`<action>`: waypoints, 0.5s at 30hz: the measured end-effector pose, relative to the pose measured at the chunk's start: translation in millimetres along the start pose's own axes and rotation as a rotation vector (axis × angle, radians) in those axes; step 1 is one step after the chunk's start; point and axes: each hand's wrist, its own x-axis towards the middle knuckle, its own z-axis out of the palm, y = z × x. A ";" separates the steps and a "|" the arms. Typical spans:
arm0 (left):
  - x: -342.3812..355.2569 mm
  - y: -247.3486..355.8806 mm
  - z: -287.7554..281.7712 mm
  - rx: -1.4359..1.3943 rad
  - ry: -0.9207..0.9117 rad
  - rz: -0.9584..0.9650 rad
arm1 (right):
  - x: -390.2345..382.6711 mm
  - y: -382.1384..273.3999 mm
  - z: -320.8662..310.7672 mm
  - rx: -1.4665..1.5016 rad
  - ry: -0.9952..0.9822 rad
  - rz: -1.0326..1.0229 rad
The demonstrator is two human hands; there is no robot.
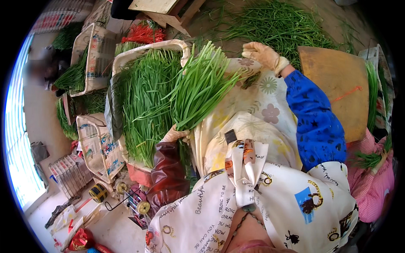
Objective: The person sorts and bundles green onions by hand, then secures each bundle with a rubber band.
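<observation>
My left hand (174,134), in a pale glove, is closed around the leafy lower end of a bunch of garlic chives (204,86). The bunch tilts up and away, its pale cut ends fanned out at the top. It overlaps a white plastic basket (116,67) packed with more long green chives (147,97). My right hand (263,55), gloved too, hovers past the far edge of my flowered apron (270,114). Its fingers stretch to the left and nothing shows in them. A few dark, wilted leaves (251,80) lie on the apron below it.
Loose chives (278,25) are heaped on the ground ahead. A wooden board (333,88) stands at right, near a person in a pink checked sleeve (371,181). Red ties (143,33) lie behind the basket. More baskets (99,147) line the left, and a wooden stool (168,10) stands at the top.
</observation>
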 end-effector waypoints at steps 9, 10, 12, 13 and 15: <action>-4.5 2.8 -7.1 0.276 0.080 0.127 | 25.8 -34.0 31.2 -0.433 0.046 -0.699; -5.0 4.3 -5.8 0.254 0.077 0.124 | 24.4 -43.0 35.8 -0.638 0.015 -0.702; -5.6 4.2 -7.8 0.260 0.075 0.121 | 17.9 -49.7 65.4 -0.786 0.055 -0.410; -5.4 3.1 -8.3 0.261 0.086 0.139 | 16.1 -57.4 72.8 -0.843 0.003 -0.229; -6.2 1.5 -4.8 0.262 0.111 0.172 | 29.8 -40.8 79.4 -0.987 0.036 -0.309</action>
